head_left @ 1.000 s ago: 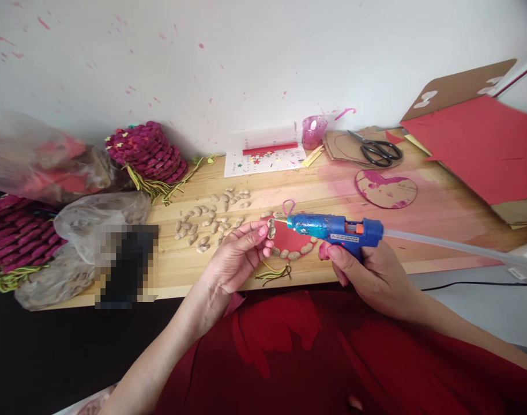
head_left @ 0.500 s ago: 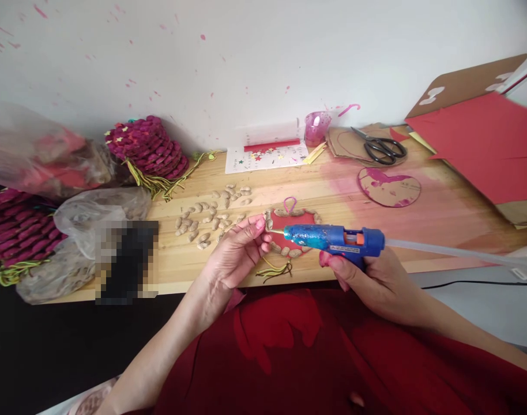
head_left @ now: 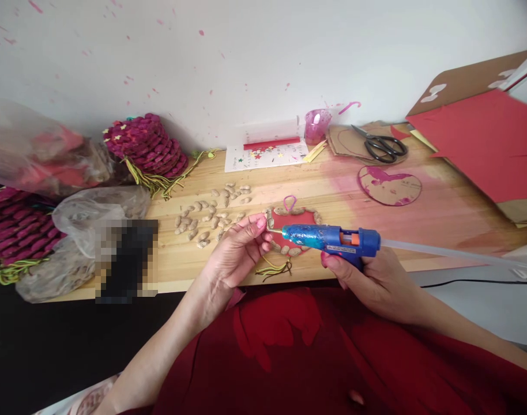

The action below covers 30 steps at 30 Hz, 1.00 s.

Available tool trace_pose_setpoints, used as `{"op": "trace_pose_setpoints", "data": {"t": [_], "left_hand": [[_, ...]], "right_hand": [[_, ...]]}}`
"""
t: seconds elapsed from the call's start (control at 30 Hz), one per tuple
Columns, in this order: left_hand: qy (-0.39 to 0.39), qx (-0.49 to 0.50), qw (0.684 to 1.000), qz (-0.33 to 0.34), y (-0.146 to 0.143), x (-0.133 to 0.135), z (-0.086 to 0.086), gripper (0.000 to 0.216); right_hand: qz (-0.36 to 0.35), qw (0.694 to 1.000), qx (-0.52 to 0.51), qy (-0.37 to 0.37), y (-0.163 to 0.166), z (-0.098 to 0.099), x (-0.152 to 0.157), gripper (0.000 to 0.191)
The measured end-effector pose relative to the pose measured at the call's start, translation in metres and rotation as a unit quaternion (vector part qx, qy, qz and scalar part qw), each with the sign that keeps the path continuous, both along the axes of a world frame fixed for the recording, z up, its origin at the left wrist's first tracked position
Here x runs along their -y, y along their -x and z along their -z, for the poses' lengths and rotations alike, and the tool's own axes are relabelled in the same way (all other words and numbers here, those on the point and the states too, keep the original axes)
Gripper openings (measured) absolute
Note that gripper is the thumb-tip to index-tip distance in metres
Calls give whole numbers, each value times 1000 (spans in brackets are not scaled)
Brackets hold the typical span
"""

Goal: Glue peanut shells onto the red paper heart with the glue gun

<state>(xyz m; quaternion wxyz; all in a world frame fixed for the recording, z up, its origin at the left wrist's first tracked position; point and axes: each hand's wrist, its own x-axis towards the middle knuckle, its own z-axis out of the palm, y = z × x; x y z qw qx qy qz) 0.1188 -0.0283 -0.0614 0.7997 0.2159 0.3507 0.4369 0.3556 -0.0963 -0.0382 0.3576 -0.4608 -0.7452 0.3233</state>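
Note:
My left hand (head_left: pixel 240 251) is closed in a pinch, with a peanut (head_left: pixel 270 219) at its thumb and fingertips. Wrapped round the handle of a blue hot glue gun (head_left: pixel 317 237) is my right hand (head_left: pixel 371 285). The gun's metal nozzle points left and reaches the peanut's lower end by my left fingers. Beneath both hands lies a red heart-shaped piece (head_left: pixel 289 220) edged with peanuts, partly hidden by the gun. It has a pink loop (head_left: pixel 289 203) on top and a yellow-green tassel (head_left: pixel 274 267) below. Loose peanuts (head_left: pixel 209 218) lie left of it.
Purple peanut stacks (head_left: pixel 145 144), plastic bags (head_left: pixel 88 216) and a blurred dark object (head_left: pixel 127 262) are at left. Behind are a paper with stars (head_left: pixel 267 155) and a pink cup (head_left: pixel 317 125). Scissors (head_left: pixel 384 147), a cardboard heart (head_left: pixel 390 185) and red sheets (head_left: pixel 488 147) lie right.
The glue gun has shifted slightly left, its nozzle closer to the peanut. My left hand stays nearly in place.

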Motion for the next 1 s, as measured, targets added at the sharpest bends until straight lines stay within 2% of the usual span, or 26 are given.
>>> {"op": "trace_pose_setpoints", "data": {"t": [1.0], "left_hand": [[8, -15, 1000, -5, -2, -1, 0, 28]], "right_hand": [[29, 998, 50, -14, -8, 7, 2, 34]]}}
